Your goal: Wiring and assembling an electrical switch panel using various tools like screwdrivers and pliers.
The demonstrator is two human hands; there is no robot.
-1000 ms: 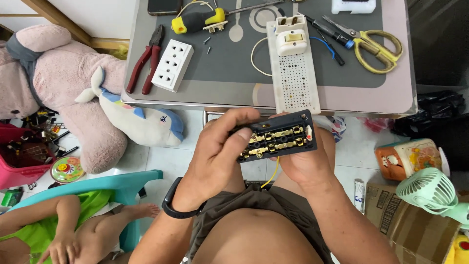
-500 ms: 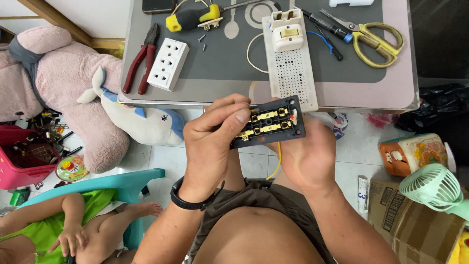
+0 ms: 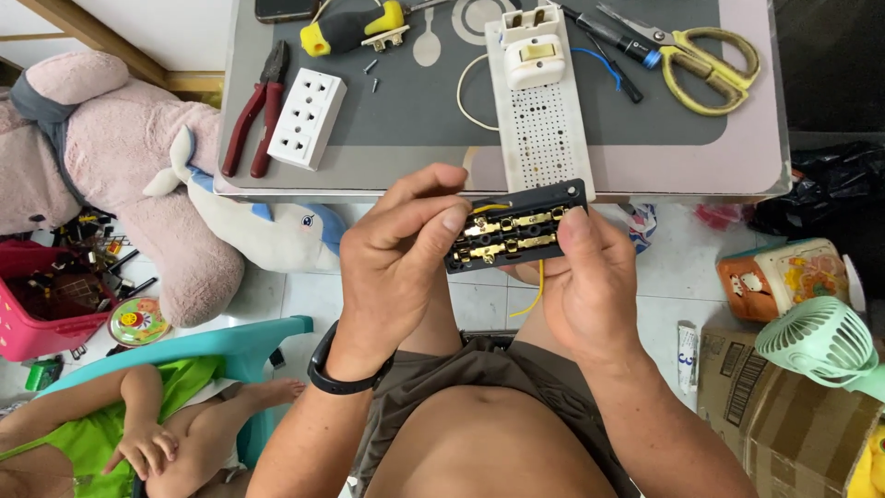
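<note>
Both hands are gripping a black socket base (image 3: 514, 228) with brass contact strips, holding it over the person's lap, just below the table (image 3: 406, 120) edge; the left hand (image 3: 392, 254) is pinching its left end, fingertips on the brass; the right hand (image 3: 590, 277) is clamping the right end, thumb on top; a yellow wire (image 3: 535, 295) is hanging beneath it. On the table are lying red pliers (image 3: 256, 106), a white socket cover (image 3: 307, 118), a yellow screwdriver (image 3: 355, 26), a white perforated board (image 3: 539, 120) and yellow scissors (image 3: 701, 60).
</note>
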